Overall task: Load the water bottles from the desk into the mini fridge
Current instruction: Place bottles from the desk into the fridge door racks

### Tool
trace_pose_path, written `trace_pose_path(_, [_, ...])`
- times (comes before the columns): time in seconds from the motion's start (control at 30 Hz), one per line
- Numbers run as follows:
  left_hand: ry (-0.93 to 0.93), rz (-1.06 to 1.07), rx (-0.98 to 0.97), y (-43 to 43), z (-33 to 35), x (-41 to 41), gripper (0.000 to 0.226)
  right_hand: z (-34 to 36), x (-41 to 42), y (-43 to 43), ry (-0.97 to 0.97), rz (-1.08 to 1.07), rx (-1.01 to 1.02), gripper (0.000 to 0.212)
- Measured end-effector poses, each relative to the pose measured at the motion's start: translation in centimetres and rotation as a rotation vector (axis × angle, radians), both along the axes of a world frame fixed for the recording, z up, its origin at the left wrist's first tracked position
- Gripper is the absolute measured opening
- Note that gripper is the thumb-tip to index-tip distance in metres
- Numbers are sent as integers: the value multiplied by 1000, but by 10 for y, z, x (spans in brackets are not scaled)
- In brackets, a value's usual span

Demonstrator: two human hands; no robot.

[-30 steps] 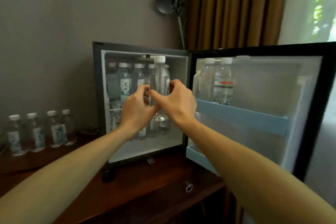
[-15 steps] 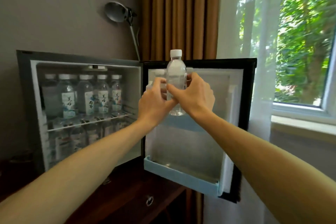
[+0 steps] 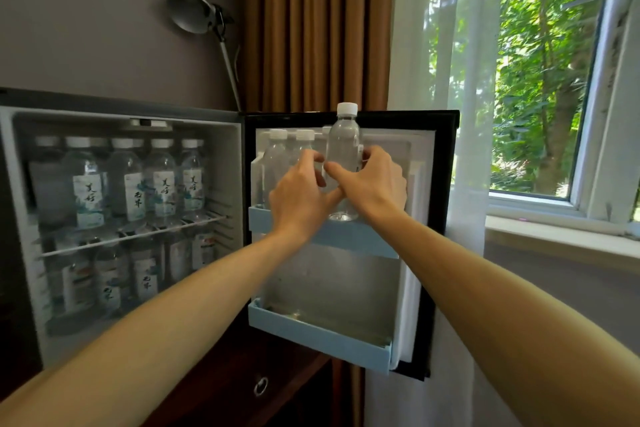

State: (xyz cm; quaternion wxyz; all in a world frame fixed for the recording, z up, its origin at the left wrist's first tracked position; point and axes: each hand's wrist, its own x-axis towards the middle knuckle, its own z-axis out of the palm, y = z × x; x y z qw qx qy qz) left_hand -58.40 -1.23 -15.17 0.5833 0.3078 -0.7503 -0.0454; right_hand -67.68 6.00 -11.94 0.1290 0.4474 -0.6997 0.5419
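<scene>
The fridge (image 3: 121,102) stands open, racks stocked. On the fridge's door (image 3: 446,184), at its upper shelf (image 3: 360,239), our left hand (image 3: 298,198) and right hand (image 3: 374,184) together grip a clear bottle (image 3: 343,149) upright, its base at the shelf's rim.

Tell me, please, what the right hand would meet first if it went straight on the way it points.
Likely the fridge door's inner wall, just behind the bottle the right hand grips; depth is unclear.
</scene>
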Motion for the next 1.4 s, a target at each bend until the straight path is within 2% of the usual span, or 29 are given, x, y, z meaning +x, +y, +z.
trace_pose_path(0.23, [-36,29,57,2,-8,0,53,-9,2,-4,-8,-4,79,65])
trace_pose_path(0.43, [-76,13,79,0,-23,9,55,-25,2,-7,-27,28,126,61])
trace_pose_path(0.57, [-70,-11,73,-2,-23,21,53,-20,14,-1,67,-36,-14,64])
trace_pose_path(0.67, [-47,25,63,-3,-24,42,53,-16,34,-1,206,-19,-153,49])
trace_pose_path(0.9, [-26,191,75,-17,-36,137,48,-30,122,-36,260,286,-193,33])
trace_pose_path(1.27, [70,648,237,-15,-85,350,30,-75,331,-88,246,811,-57,33])
trace_pose_path(1.4, [94,781,291,-7,-107,424,32,-94,408,-100,264,972,-7,34])
